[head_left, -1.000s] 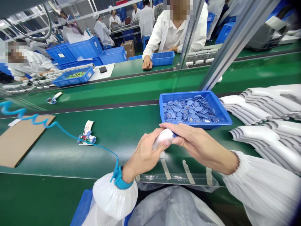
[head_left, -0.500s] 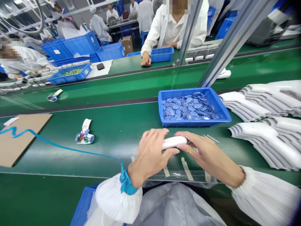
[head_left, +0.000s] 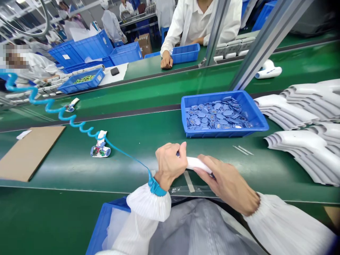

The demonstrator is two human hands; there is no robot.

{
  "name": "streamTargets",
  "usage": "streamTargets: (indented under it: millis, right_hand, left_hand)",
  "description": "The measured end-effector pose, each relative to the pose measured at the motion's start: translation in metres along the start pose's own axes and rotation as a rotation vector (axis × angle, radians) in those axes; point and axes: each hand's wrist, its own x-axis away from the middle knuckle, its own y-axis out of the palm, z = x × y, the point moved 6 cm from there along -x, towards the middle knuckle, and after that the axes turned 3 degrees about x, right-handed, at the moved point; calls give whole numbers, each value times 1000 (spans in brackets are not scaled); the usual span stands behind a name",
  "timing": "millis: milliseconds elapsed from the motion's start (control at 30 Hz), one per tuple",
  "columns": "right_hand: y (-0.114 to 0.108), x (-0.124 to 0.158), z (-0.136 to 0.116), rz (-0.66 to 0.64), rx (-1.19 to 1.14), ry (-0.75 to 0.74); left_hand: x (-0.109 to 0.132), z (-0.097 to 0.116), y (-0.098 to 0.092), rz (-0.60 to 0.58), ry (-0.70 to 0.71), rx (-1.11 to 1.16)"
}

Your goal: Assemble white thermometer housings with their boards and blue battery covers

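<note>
Both hands hold a white plastic handheld housing (head_left: pixel 197 164) just above the near edge of the green bench. My left hand (head_left: pixel 170 163) is closed round its left end, the thumb pointing up, and a small dark blue bit shows by the fingers. My right hand (head_left: pixel 228 182) grips the right end between thumb and fingers. Much of the housing is hidden by the hands. Beyond them stands a blue bin (head_left: pixel 225 134) of blue oval plastic pieces (head_left: pixel 212 115). Left of the hands lies an open half-shell with wires and a circuit board (head_left: pixel 101 150).
Stacked white gun-shaped shells (head_left: pixel 300 141) lie at right, near two thin clear strips (head_left: pixel 243 150). A coiled blue cord (head_left: pixel 79 125) runs from my left wristband. Cardboard (head_left: pixel 32 152) lies at left. A metal post (head_left: pixel 265 46) rises behind the bin. A co-worker's hand (head_left: pixel 166 61) rests across the conveyor.
My left hand has turned and closed round the housing's left end, where it lay over it before. The housing now tilts down to the right. A white device has come further into view behind the post.
</note>
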Motion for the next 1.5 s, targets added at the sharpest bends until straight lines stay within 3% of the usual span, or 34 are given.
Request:
streamTargets:
  millis: [167,267,333,400,467,533,567,633,700,767,867,1000,1100,1233,1367,1500]
  right_hand:
    - [0,4,-14,62,-2,-9]
    - [2,5,-10,44,-152,108]
    - [10,5,4,-37,-379,337]
    - [24,11,22,-154,-694,701]
    - [42,20,27,-310,-1027,1019]
    - [54,23,21,-471,-1196,1127]
    - [55,21,19,-495,-1167,1082]
    - [51,11,16,-427,-923,847]
    - [44,1,6,-316,-614,555]
    - [44,-3,-5,-259,-371,387]
    - [50,-3,-10,-199,-169,326]
    - [46,-4,-11,-129,-76,231]
    - [38,-5,-16,-104,-4,181]
    - [34,-8,-40,-89,155,136]
    - [33,-8,-54,-47,237,201]
    - [29,-3,-46,27,101,162]
  left_hand:
    - [-2,-4,-1,30,-111,44]
    - [-5,-5,3,-30,-108,34]
    - [-3,-9,4,-128,-148,92]
    - [2,-10,-1,-117,-142,227]
    - [10,-13,-9,46,-142,394]
    - [16,-24,-10,217,-234,495]
    - [17,-30,-7,273,-305,512]
    - [13,-41,3,312,-418,514]
    - [3,-48,12,317,-469,494]
    - [-7,-51,15,317,-467,424]
    - [-19,-49,17,260,-418,296]
    - [-26,-45,19,149,-428,254]
    - [-25,-45,20,67,-502,346]
    - [-20,-52,18,131,-638,432]
    - [-21,-56,20,118,-628,430]
    - [-22,-56,25,48,-603,686]
